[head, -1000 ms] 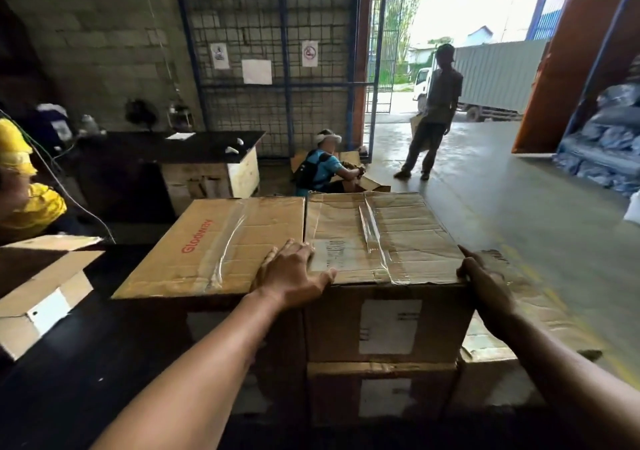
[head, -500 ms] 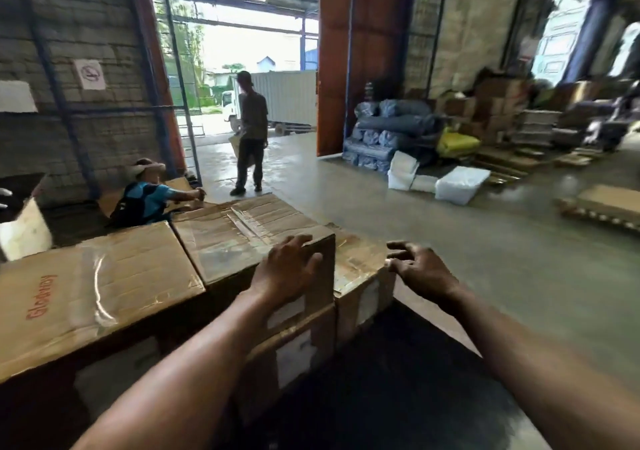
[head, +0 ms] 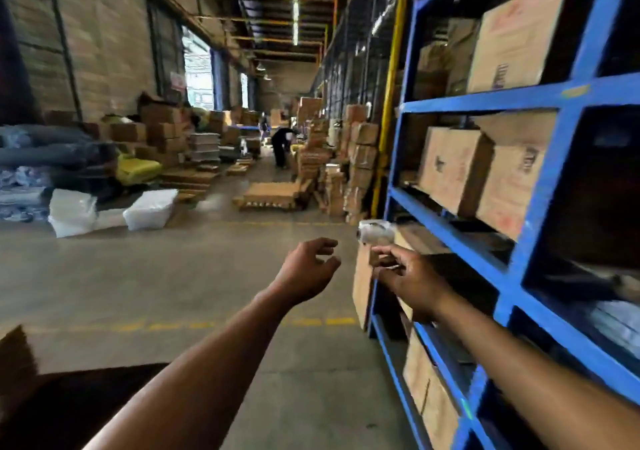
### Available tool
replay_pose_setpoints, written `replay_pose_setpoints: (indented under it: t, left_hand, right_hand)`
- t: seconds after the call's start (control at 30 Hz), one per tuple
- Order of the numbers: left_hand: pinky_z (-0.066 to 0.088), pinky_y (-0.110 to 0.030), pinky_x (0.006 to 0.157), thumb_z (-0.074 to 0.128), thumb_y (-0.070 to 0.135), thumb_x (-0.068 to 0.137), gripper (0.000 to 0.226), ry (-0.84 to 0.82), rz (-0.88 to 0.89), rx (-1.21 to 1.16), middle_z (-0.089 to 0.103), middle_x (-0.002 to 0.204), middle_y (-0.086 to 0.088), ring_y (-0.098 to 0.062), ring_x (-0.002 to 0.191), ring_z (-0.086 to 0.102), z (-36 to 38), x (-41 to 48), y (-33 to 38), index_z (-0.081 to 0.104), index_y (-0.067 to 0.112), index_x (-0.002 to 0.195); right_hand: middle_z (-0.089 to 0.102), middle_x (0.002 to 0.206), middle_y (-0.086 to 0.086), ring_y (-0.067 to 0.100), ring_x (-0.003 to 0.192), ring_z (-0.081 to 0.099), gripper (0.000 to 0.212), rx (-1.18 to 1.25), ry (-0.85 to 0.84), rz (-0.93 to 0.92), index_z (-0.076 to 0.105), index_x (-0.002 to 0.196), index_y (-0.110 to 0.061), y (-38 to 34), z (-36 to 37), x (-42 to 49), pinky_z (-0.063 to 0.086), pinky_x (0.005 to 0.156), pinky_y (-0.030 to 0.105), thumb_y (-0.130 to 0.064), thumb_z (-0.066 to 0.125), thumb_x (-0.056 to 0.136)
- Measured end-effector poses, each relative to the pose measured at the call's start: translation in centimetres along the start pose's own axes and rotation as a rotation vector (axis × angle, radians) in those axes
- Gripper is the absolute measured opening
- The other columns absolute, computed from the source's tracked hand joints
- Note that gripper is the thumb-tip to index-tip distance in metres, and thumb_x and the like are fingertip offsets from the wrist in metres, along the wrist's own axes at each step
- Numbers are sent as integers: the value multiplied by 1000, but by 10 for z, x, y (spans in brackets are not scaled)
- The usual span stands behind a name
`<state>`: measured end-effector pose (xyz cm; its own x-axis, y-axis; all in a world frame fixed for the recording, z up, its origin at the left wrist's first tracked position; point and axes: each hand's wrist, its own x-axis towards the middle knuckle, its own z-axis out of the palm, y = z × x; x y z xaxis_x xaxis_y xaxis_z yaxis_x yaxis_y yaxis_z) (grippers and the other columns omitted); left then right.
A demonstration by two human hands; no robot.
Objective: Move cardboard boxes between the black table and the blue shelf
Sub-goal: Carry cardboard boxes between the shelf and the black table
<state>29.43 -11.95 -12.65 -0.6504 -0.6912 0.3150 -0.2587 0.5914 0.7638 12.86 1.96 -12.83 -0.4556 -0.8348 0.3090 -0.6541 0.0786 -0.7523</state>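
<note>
You have turned from the black surface to the blue shelf; your left hand and right hand have let go, each grip loosely curled and empty, in mid-air. Cardboard boxes sit on the shelf's tiers.

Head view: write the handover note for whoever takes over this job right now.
Left hand: holds nothing, fingers loosely curled, in the air above the floor.
Right hand: fingers curled beside the blue shelf, close to a pale blurred object. It is too blurred to tell whether it holds anything.
Things: cardboard boxes sit on several shelf levels. The black table shows at lower left.
Done: no box is in hand.
Left: probably take the next box from the shelf that the hands are reaching toward and carry it to the table.
</note>
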Motion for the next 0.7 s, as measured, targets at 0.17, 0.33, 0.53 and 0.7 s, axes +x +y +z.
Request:
replay_pose_setpoints:
  t: [0.17,0.33,0.53,0.7]
  left_hand:
    - [55,-35,96,70,30,89,41,-187,160,-142,73,120,-2,-15,102,72,147,35,111,67,18,128]
    - [54,-35,96,67,29,90,43,-381,307,-188,71,124,-7,-18,109,70,255,61,200,65,16,131]
    - [52,-32,87,62,47,80,51,-455,440,-232,74,109,-6,-25,100,70,360,107,291,67,14,119]
    - [49,-38,106,70,29,91,51,-590,410,-411,67,123,-1,-23,119,62,440,159,343,57,12,137]
  right_hand:
    - [70,108,5,16,93,68,35,-111,249,140,63,122,-20,75,-158,-61,52,83,29,-11,68,88]
    - [71,98,-1,11,84,68,28,-194,523,272,65,111,-23,120,-276,-114,51,78,19,-10,68,86]
    - [62,107,13,29,91,61,28,-217,974,392,64,112,-6,161,-389,-141,48,70,15,-3,68,84]
    - [54,127,11,25,112,56,44,-187,1163,511,55,132,-11,186,-456,-129,46,94,34,-16,66,90]
